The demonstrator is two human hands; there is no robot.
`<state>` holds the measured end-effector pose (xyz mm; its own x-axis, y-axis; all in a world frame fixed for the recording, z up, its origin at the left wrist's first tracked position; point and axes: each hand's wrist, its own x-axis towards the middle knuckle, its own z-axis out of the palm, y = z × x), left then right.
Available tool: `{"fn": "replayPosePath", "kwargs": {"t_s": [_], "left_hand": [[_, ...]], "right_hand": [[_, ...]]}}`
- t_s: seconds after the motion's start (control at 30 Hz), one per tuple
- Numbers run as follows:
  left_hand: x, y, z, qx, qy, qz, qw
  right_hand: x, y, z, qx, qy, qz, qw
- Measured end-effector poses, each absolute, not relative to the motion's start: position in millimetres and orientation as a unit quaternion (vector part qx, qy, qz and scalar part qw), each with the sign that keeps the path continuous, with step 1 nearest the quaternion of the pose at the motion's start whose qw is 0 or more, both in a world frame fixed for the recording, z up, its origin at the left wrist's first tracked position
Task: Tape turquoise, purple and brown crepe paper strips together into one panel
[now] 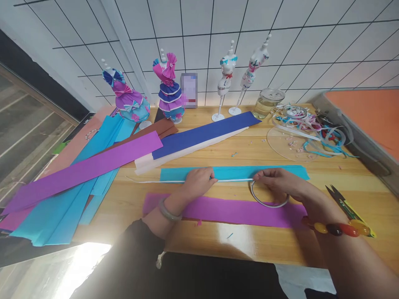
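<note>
A turquoise crepe-paper strip [233,172] lies flat across the table in front of me. Narrow white tape [235,180] runs along its lower edge, with a loose end past the left side. My left hand [199,181] is closed, its fingers curled and thumb pressing at the tape over the strip. At the strip's right part, my right hand [276,179] pinches the tape where it leaves a thin tape roll [270,205]. That roll hangs below the fingers, over a purple paper strip [224,209] lying nearer to me.
Scissors [349,205] with yellow handles lie at right. Paper strips [93,166] in several colours are piled left. Behind stand dressed mini mannequins [170,89], patterned mannequins [227,70], a phone [189,90] and a glass jar [268,103]. Ribbons [324,128] heap beside a grey bin [352,137].
</note>
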<state>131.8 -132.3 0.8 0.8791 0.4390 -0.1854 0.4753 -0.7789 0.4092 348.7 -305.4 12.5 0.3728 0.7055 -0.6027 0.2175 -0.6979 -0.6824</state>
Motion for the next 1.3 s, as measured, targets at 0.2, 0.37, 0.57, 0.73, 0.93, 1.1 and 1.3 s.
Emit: {"fn": "replayPosePath", "kwargs": {"t_s": [0.2, 0.37, 0.57, 0.73, 0.93, 1.1, 1.3], "left_hand": [[133.0, -133.1, 3.4, 0.940, 0.250, -0.052, 0.227], [133.7, -132.7, 1.4, 0.940, 0.251, -0.050, 0.225], [133.2, -132.0, 0.6, 0.942, 0.244, -0.049, 0.223], [133.9, -131.8, 3.3, 0.941, 0.249, -0.057, 0.222], [134.3, -132.2, 6.2, 0.940, 0.250, -0.060, 0.224], [134.2, -131.6, 5.9, 0.942, 0.246, -0.060, 0.221], [134.2, -131.1, 5.5, 0.942, 0.242, -0.059, 0.223]], "right_hand": [[353.0, -310.7, 16.4, -0.768, -0.281, 0.512, 0.260], [351.2, -309.6, 16.8, -0.771, -0.267, 0.509, 0.273], [351.8, -306.1, 13.3, -0.790, -0.259, 0.495, 0.252], [354.6, -302.9, 7.4, -0.814, -0.266, 0.464, 0.228], [352.8, -299.1, 5.7, -0.841, -0.256, 0.435, 0.194], [352.1, -298.8, 6.4, -0.850, -0.263, 0.421, 0.179], [350.0, -296.0, 8.9, -0.852, -0.266, 0.415, 0.176]]}}
